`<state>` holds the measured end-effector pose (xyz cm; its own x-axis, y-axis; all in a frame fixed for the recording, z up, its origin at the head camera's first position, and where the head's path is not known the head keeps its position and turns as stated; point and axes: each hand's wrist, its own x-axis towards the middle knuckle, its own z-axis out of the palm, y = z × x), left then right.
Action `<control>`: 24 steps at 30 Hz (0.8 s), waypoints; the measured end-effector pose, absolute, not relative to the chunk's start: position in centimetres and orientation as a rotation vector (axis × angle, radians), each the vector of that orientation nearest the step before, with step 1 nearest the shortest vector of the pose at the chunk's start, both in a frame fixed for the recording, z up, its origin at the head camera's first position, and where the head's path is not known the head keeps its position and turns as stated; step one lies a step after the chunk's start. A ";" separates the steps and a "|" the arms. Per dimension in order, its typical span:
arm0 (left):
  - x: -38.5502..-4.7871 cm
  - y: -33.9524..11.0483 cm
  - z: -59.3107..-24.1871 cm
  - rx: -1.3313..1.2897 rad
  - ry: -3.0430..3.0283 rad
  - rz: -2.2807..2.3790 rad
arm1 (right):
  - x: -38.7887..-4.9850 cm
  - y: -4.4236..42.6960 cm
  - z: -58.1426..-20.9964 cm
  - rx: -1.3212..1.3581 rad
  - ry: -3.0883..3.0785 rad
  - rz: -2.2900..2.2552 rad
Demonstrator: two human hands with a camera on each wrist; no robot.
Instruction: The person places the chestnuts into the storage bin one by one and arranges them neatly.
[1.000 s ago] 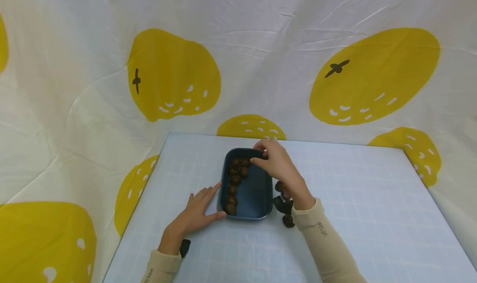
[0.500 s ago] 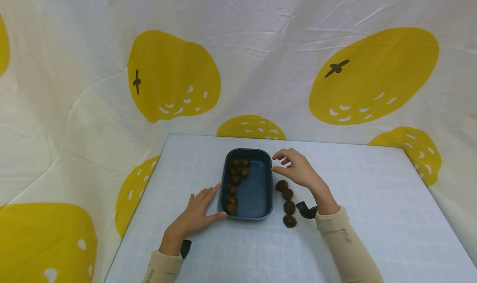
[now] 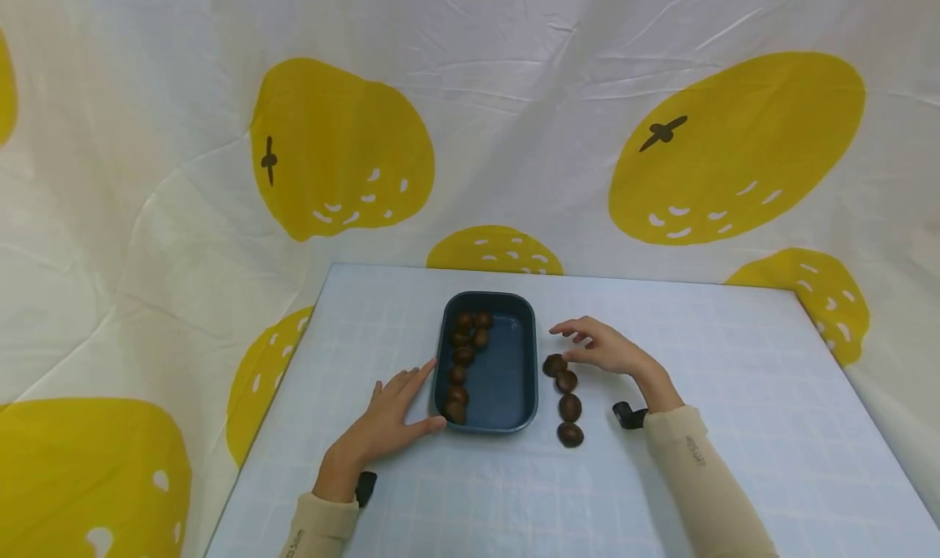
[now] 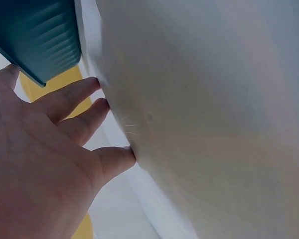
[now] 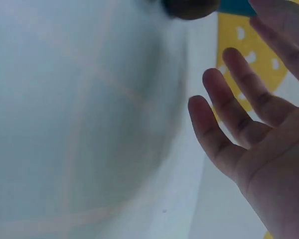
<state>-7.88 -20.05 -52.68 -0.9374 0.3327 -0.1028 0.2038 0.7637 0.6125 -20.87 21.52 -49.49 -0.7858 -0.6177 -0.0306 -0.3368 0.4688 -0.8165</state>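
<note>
A deep dark-blue rectangular tray stands on the table, with several round brown chestnuts gathered along its left side. My left hand lies spread at the tray's left, a fingertip and the thumb touching its outer wall. In the left wrist view, other fingertips rest against the tabletop. To the right of the tray, several more chestnuts form a rough column. Over the top of that column is my right hand, fingers loosely bent and holding nothing. Its thumb is at the uppermost chestnut; whether they touch, I cannot tell.
A pale blue checked cloth covers the table. Behind it hangs a white curtain printed with yellow fruit. A black wrist device shows at the right wrist, another at the left.
My right hand has moved from over the tray's upper right corner, out to the right and down to the chestnut column, uncovering the column. My left hand has stayed in place.
</note>
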 end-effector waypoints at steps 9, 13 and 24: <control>-8.0 -20.0 -52.9 0.416 2.744 0.919 | -21.5 22.1 -51.3 -0.889 2.363 -1.180; -8.0 -20.0 -52.8 0.414 2.745 0.923 | -21.8 22.1 -51.6 -0.937 2.337 -1.174; -7.9 -19.9 -52.5 0.412 2.740 0.924 | -22.6 21.9 -52.8 -1.082 2.338 -1.197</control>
<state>-7.94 -19.93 -52.52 -0.9366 0.3304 -0.1168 0.1922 0.7629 0.6173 -22.56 21.94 -52.82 -0.6717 -0.7375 0.0702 -0.4880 0.3692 -0.7909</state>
